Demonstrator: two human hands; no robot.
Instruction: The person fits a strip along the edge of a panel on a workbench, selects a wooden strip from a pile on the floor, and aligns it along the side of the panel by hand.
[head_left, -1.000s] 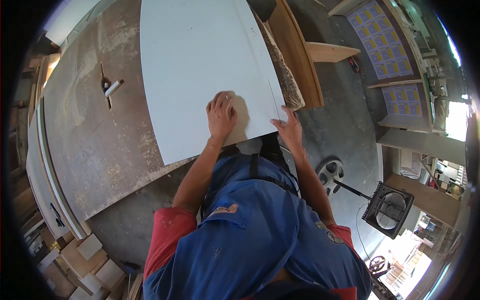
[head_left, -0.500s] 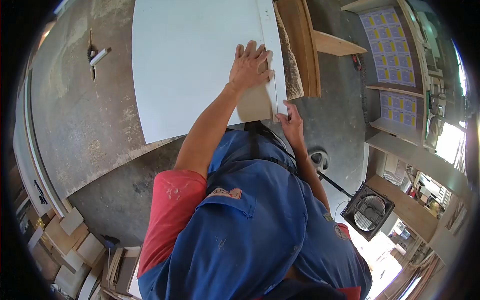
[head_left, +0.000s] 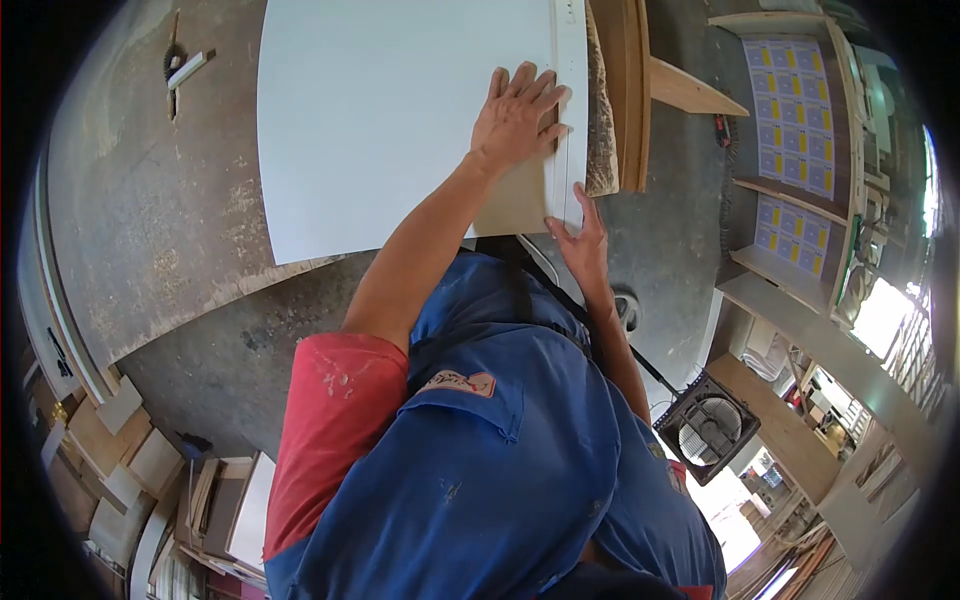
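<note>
A large white panel (head_left: pixel 390 120) lies flat on the worn workbench, its near edge close to my body. Along its right side runs a narrow white strip (head_left: pixel 572 100) with small marks or holes at the far end. My left hand (head_left: pixel 515 118) rests on the panel with fingers spread, fingertips at the seam beside the strip. At the strip's near end is my right hand (head_left: pixel 586 245), thumb and forefinger apart around the corner; its other fingers are partly hidden. A shaded tan patch shows on the panel under my left wrist.
The brown workbench (head_left: pixel 200 220) has a white piece and a dark brush-like object (head_left: pixel 172 72) in a slot. Wooden boards (head_left: pixel 632 100) stand right of the panel. A black-framed fan or lamp (head_left: pixel 706 427) stands at lower right, near shelving (head_left: pixel 790 190) with printed sheets.
The view has shifted slightly, so the panel edge appears further right. My right thumb and forefinger have spread wider at the strip's end. My left hand stays flat on the panel.
</note>
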